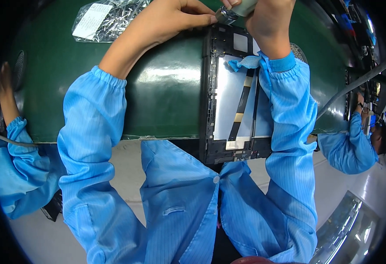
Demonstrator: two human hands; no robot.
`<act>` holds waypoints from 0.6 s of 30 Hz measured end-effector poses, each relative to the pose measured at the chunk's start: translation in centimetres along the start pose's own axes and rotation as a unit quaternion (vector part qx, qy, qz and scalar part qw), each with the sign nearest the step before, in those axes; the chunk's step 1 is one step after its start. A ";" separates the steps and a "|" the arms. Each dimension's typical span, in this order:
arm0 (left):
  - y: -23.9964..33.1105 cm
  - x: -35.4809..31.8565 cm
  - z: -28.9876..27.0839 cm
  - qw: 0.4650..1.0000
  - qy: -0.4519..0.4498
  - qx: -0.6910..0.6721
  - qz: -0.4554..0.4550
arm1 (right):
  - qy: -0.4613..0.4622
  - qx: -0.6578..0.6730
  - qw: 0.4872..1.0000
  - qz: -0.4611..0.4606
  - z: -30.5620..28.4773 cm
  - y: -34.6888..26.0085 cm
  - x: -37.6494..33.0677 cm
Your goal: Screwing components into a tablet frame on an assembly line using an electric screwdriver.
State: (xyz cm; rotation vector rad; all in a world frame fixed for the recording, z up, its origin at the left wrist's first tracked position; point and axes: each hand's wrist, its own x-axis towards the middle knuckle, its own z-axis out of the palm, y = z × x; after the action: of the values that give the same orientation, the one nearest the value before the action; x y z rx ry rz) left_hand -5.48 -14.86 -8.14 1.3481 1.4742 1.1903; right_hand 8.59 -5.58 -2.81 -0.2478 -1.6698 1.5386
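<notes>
My right hand [270,20] grips a pale electric screwdriver [245,8] with a metal collar at its lower end. That collar sits over the far left corner of an opened tablet [221,88], which has a black frame, a silver plate and a dark flat cable. My left hand [171,20] reaches in from the left, thumb and fingers closed together beside the collar. Whatever they pinch is too small or hidden to make out. The tablet's near end juts past the table edge, and my right forearm covers part of its right side.
A clear bag of small metal parts with a white label [94,20] lies on the green table [166,101] at the far left. A dish of tiny parts [297,52] is partly hidden behind my right wrist. Co-workers in blue sleeves [356,145] sit on both sides. A grey cable [356,86] runs at right.
</notes>
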 end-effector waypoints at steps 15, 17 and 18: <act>0.2 -0.3 0.0 0.999 0.014 0.023 0.027 | 0.020 -0.019 1.000 0.005 0.3 -0.1 -0.2; 0.3 -0.2 0.1 0.999 0.017 0.034 0.030 | 0.015 -0.013 1.000 0.003 0.0 0.3 -0.1; 0.1 -0.2 0.2 0.999 0.017 0.032 0.030 | 0.015 -0.014 1.000 0.004 -0.2 0.4 -0.1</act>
State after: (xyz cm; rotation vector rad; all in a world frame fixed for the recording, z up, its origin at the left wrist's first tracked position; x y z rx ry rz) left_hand -5.21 -15.03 -8.09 1.4299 1.5169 1.2182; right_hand 8.62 -5.41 -3.21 -0.2917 -1.6702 1.5115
